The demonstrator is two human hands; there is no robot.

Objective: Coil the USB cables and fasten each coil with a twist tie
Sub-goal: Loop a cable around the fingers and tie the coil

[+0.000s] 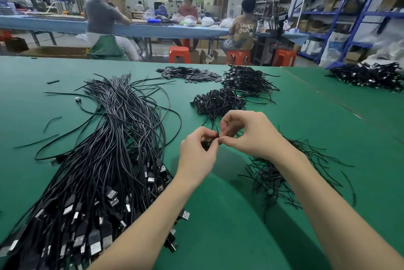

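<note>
A worker's two bare hands meet above a green-covered workbench (240,237) in a factory hall. The left hand (197,156) curls its fingers round a small black cable coil (207,144), most of it hidden in the palm, while the right hand (247,133) pinches a thin black twist tie (217,132) between thumb and forefinger right at the coil; both are held just over the cloth, near the middle of the bench.

To the left, a long bundle of uncoiled USB cables (109,160) fans across the surface, its plugs toward the worker. A loose heap of twist ties (275,173) lies under the right forearm. Farther back sit two piles of finished coils (218,101) and (247,79), beside a scatter of flat black pieces (190,73); another dark pile (369,76) rests at the bench's far right.

Beyond, three people sit at a long blue table (153,29) under strip lights, with orange plastic stools (179,54) on the floor and blue metal shelving (349,18) stacked with boxes along the right wall.
</note>
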